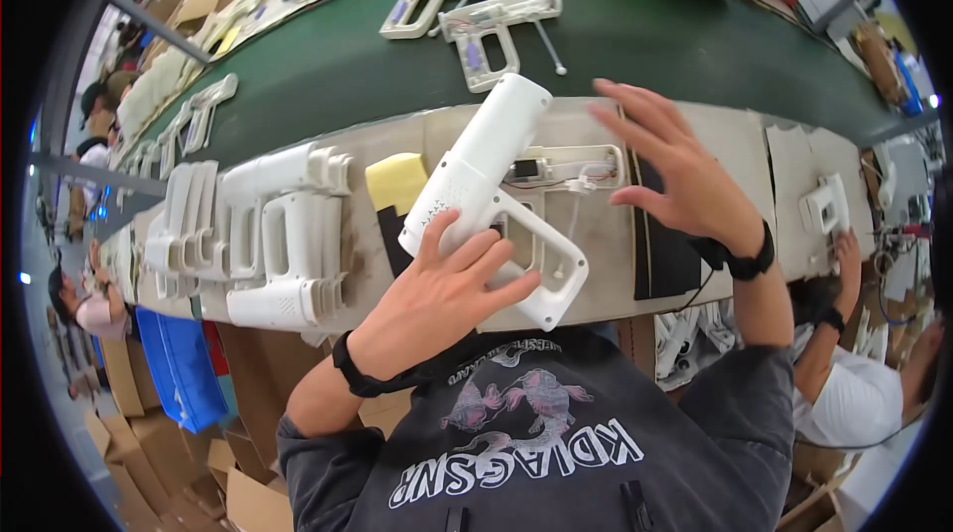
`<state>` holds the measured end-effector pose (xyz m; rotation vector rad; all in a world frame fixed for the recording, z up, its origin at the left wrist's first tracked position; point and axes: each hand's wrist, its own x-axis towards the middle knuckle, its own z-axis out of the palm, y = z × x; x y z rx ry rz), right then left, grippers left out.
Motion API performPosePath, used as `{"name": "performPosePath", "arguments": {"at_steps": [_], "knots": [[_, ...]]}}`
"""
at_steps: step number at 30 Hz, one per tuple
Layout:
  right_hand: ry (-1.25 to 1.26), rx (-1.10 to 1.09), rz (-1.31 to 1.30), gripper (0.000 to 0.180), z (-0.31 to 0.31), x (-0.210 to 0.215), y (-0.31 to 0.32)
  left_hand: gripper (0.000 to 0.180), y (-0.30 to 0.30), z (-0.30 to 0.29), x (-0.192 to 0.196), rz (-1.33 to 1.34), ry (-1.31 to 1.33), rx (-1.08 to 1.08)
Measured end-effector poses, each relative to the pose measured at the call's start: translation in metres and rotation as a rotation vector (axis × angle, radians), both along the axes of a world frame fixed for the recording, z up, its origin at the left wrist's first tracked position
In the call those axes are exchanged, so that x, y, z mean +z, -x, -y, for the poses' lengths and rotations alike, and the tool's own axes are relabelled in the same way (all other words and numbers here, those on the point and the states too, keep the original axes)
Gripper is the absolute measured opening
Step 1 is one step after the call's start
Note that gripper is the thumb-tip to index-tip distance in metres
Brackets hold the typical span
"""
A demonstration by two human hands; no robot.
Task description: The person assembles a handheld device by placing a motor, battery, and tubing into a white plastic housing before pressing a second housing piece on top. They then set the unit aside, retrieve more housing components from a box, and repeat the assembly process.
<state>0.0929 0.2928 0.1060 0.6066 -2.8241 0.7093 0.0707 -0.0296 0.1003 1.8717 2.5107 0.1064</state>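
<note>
A white gun-shaped plastic housing (476, 165) with a loop handle is tilted in front of me. My left hand (447, 279) grips it, thumb and fingers lying across its body and handle. My right hand (685, 170) is raised to the right of it, fingers spread and holding nothing. Behind and partly under the housing lies an open half shell (606, 163) with wires and a small dark part inside; the held housing hides some of it. A small white piece (579, 190) with a thin stem rests on this half shell.
Stacks of white housing shells (288, 224) stand at the left, near a yellow pad (395, 183). Half-filled housings (501, 26) lie on the green conveyor belt (635, 46). A black mat (660, 234) lies right of the work. A blue bin (179, 368) is below left; a co-worker (849, 373) works at right.
</note>
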Motion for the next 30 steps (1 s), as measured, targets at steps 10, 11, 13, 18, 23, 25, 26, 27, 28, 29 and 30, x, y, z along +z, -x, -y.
{"name": "performPosePath", "arguments": {"at_steps": [10, 11, 13, 18, 23, 25, 26, 27, 28, 29, 30], "knots": [[-0.015, 0.246, 0.020, 0.086, -0.020, -0.034, 0.030, 0.043, -0.012, -0.013, 0.003, 0.004, 0.045, -0.187], [-0.016, 0.245, 0.026, 0.086, -0.021, -0.034, 0.030, 0.043, -0.008, -0.012, 0.003, 0.009, 0.043, -0.189], [0.070, 0.172, 0.037, 0.081, -0.024, -0.036, 0.030, 0.043, 0.001, -0.007, 0.001, 0.086, -0.007, -0.067], [0.082, -0.104, -0.106, 0.071, -0.024, -0.045, 0.026, 0.046, -0.022, -0.020, 0.001, 0.314, -0.400, 0.227], [0.193, -0.229, -0.113, 0.061, -0.011, -0.055, 0.029, 0.056, -0.040, -0.112, -0.089, 0.461, -0.537, 0.472], [0.186, -0.354, -0.125, 0.060, -0.013, -0.062, 0.026, 0.055, -0.024, -0.127, -0.115, 0.316, -0.550, 0.450], [0.184, -0.357, -0.116, 0.060, -0.015, -0.063, 0.023, 0.054, -0.021, -0.129, -0.122, 0.279, -0.560, 0.448], [0.229, -0.372, -0.097, 0.059, -0.016, -0.062, 0.020, 0.053, -0.019, -0.131, -0.129, 0.241, -0.569, 0.446], [0.276, -0.385, -0.079, 0.058, -0.018, -0.061, 0.017, 0.050, -0.016, -0.132, -0.135, 0.205, -0.648, 0.479], [0.277, -0.388, -0.070, 0.058, -0.020, -0.061, 0.013, 0.050, -0.011, -0.135, -0.134, 0.212, -0.643, 0.481], [0.299, -0.379, -0.047, 0.058, -0.022, -0.061, 0.009, 0.046, -0.005, -0.136, -0.134, 0.344, -0.657, 0.512]]}}
